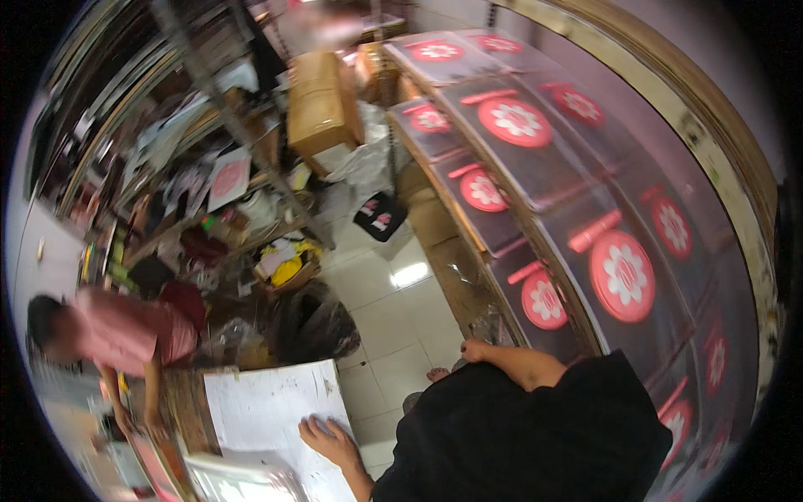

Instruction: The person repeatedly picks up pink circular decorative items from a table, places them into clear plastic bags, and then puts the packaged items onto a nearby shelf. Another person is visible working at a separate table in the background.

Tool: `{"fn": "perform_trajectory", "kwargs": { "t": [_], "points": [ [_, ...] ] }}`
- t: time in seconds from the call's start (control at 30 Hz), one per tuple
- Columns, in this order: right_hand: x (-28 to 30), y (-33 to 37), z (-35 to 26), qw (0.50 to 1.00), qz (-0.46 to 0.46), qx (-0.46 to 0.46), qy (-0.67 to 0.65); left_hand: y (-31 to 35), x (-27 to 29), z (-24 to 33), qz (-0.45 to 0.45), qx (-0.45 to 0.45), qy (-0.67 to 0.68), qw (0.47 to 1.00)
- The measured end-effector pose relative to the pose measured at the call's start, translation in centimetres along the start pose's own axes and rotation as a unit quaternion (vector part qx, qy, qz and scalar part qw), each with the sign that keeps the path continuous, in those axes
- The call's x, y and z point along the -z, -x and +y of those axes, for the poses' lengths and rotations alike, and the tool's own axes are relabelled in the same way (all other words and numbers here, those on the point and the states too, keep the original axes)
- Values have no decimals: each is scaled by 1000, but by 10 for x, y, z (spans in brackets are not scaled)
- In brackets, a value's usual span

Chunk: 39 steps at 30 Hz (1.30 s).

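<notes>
My left hand (330,441) lies flat on a white sheet (272,397) that covers the table top, its fingers spread and nothing in them. Close to my body, my right hand (478,350) hangs beside the shelves with its fingers curled in; whatever it may hold is hidden. A framed panel with a shiny pale surface (234,478) stands at the table's near left, partly cut off. To my right, tiers of shelves carry dark sheets (577,238) printed with pink discs and white flowers.
A co-worker in a pink shirt (125,322) leans over the table's left end. Beyond the table are a black plastic bag (314,325), a box with yellow items (288,263) and cluttered racks. A black cap-like item (381,217) lies on the tiled floor (381,305) near a tall carton (322,105).
</notes>
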State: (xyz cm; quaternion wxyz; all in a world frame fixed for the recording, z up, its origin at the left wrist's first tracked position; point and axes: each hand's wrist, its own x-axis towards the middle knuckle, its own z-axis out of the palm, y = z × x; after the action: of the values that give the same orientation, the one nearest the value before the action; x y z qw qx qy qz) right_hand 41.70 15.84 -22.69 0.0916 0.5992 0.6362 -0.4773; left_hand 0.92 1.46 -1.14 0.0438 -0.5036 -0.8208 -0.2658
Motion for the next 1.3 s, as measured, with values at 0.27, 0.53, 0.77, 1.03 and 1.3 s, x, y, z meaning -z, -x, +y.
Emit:
{"fn": "perform_trajectory", "kwargs": {
  "t": [0.27, 0.53, 0.77, 1.03, 1.3],
  "points": [
    [16, -10, 8, 997, -37, 47, 55, -7, 21, 13, 49, 12, 9, 999],
    [40, -31, -46, 987, -94, 80, 102, 0, 25, 6, 76, 42, 49, 995],
    [64, -11, -105, 972, -149, 142, 114, 1, 31, 7, 108, 44, 66, 991],
    [56, -26, -124, 975, -148, 148, 82, -1, 60, -3, 222, 138, 130, 956],
    [49, -54, -68, 966, -194, 158, 65, -57, 199, -63, 279, 185, -286, 898]
  ]
}}
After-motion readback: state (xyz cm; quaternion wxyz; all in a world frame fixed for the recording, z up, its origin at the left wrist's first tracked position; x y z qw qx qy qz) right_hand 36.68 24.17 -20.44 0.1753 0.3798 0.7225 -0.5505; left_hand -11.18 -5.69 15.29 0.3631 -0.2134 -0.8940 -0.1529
